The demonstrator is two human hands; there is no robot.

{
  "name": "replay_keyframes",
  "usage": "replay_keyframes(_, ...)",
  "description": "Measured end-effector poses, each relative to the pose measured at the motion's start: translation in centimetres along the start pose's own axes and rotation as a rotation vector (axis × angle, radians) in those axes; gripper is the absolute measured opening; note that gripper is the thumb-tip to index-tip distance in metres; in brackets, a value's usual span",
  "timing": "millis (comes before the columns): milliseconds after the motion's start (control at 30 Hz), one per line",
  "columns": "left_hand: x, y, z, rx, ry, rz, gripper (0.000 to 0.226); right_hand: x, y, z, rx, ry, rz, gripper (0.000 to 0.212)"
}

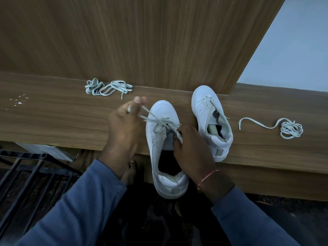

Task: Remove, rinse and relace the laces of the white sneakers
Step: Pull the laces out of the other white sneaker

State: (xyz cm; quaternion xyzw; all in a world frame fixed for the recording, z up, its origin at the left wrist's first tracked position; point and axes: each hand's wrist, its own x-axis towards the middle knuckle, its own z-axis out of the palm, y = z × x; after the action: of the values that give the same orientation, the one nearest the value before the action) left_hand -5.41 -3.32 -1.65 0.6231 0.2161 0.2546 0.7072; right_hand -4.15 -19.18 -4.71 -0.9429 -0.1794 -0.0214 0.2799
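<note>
I had my left hand [124, 125] pinching the lace [152, 116] between thumb and fingertips, held up toward the back edge of the tabletop [53, 121] so the strand ran taut from the eyelets. My right hand [190, 148] gripped the near sneaker [159, 110] at its tongue to stop it sliding. Its heel hung out over the front edge. The other sneaker [204, 96] sat just beside it on the right, eyelets bare, out of my way. A tangle of laces [108, 87] lay along the back edge, and a coiled lace [291, 129] lay toward the right end. My left fingertips were blurred and my right hand covered the upper eyelets, so I couldn't tell how many rows were threaded.
</note>
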Motion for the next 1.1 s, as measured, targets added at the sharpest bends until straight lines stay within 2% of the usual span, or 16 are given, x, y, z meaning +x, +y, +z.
replay_keyframes(33, 0.3, 0.2, -0.4, -0.166, 0.026, -0.053, 0.022, 0.0, 0.0, 0.0, -0.005, -0.003, 0.001, 0.021)
replay_keyframes(67, 0.4, 0.4, -0.7, -0.230, 0.019, -0.066, 0.022, -0.1, 0.0, 0.0, -0.008, -0.007, 0.002, 0.022)
replay_keyframes(100, 0.3, 0.5, -0.9, -0.160, -0.019, -0.037, 0.022, -0.1, 0.0, 0.0, -0.009, -0.011, 0.006, 0.022)
replay_keyframes(233, -0.6, 0.0, -0.3, 0.477, -0.283, 0.172, 0.021, -0.1, -0.1, -0.1, -0.012, -0.025, 0.021, 0.023)
replay_keyframes(333, -0.8, -1.3, 0.5, 0.801, -0.418, 0.323, 0.011, -0.1, -0.1, -0.1, -0.009, -0.027, 0.022, 0.021)
replay_keyframes(433, -0.6, -2.1, 0.8, 0.927, -0.471, 0.316, 0.016, -0.2, -0.2, -0.2, 0.002, -0.033, 0.023, 0.022)
replay_keyframes(600, -0.6, -2.4, 0.9, 0.968, -0.439, 0.332, 0.008, -0.1, -0.1, -0.2, -0.003, -0.043, 0.019, 0.022)
replay_keyframes(700, -0.6, -1.9, 0.9, 0.752, -0.425, 0.208, 0.018, -0.1, -0.2, -0.2, -0.019, -0.035, 0.019, 0.022)
replay_keyframes(733, -0.5, -1.5, 0.9, 0.561, -0.408, 0.103, 0.024, -0.1, -0.1, -0.2, -0.013, -0.031, 0.023, 0.022)
replay_keyframes(833, 0.2, 0.1, 0.2, -0.363, -0.312, -0.278, 0.026, -0.1, -0.3, -0.2, -0.020, -0.033, 0.023, 0.024)
replay_keyframes(900, 0.8, 1.0, -0.7, -0.740, -0.261, -0.371, 0.024, -0.2, -0.3, -0.2, -0.024, -0.036, 0.025, 0.024)
replay_keyframes(967, 1.1, 1.3, -1.3, -0.879, -0.186, -0.426, 0.027, -0.1, -0.2, -0.1, -0.024, -0.032, 0.026, 0.024)
replay_keyframes(1033, 1.4, 1.0, -1.8, -0.929, -0.116, -0.463, 0.027, -0.1, -0.2, -0.1, -0.023, -0.033, 0.031, 0.024)
replay_keyframes(1100, 1.7, 0.8, -2.3, -0.925, -0.116, -0.472, 0.021, -0.1, -0.2, 0.0, -0.020, -0.034, 0.032, 0.025)
